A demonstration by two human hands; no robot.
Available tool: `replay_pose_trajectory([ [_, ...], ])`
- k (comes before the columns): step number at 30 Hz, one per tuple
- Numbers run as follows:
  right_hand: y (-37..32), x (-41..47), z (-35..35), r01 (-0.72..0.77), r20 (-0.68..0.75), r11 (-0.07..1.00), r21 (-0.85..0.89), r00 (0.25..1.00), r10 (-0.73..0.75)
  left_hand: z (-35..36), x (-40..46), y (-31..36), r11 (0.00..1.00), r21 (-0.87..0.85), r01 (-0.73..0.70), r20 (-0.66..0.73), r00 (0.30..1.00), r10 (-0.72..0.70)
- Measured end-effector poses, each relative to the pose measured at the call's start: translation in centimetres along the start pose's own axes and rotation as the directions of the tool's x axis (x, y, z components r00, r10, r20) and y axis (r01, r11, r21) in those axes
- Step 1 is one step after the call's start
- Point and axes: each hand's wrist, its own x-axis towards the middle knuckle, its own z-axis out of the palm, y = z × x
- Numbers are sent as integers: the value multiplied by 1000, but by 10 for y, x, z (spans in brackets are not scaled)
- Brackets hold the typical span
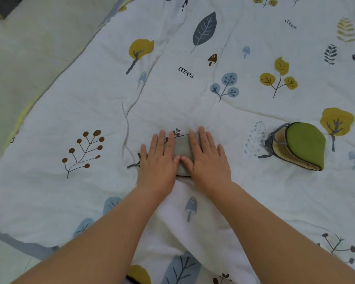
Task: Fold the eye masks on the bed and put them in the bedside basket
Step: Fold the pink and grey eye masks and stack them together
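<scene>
A grey eye mask [182, 147] lies folded on the bed in the middle of the view. My left hand [159, 160] and my right hand [207, 158] both rest flat on it, fingers spread, thumbs touching over it. A dark strap end [132, 165] pokes out left of my left hand. To the right sits a small stack of folded eye masks [299, 147], a green one on top of tan ones, with grey straps at its left side. The bedside basket is out of view.
The bed is covered by a white quilt [193, 95] printed with leaves, trees and mushrooms. The quilt's left edge runs diagonally, and a pale floor [29, 58] lies beyond it at the upper left.
</scene>
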Motion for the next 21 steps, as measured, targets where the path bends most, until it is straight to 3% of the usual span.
replay_pose_trajectory([
  [7, 2, 7, 8, -21, -11, 1000, 3, 1000, 21, 2, 6, -1, 1000, 28, -11, 3, 1000, 11],
  [11, -1, 5, -6, 0, -58, 999, 43, 998, 3, -13, 5, 12, 985, -159, 72, -54, 995, -82],
  [13, -3, 4, -16, -23, -158, 987, 159, 986, 48, -24, 6, 17, 966, -215, 146, -146, 973, -180],
  [15, -5, 3, -23, -101, -206, 922, 373, 960, 189, -32, 5, 20, 954, -196, 226, -172, 950, -261],
  [18, -5, 0, -28, -245, -102, 780, 575, 925, 366, -38, 2, 25, 947, -174, 268, -113, 950, -290],
  [21, -4, -3, -30, -280, -15, 743, 608, 931, 364, -43, 2, 27, 913, -277, 300, -42, 945, -324],
])
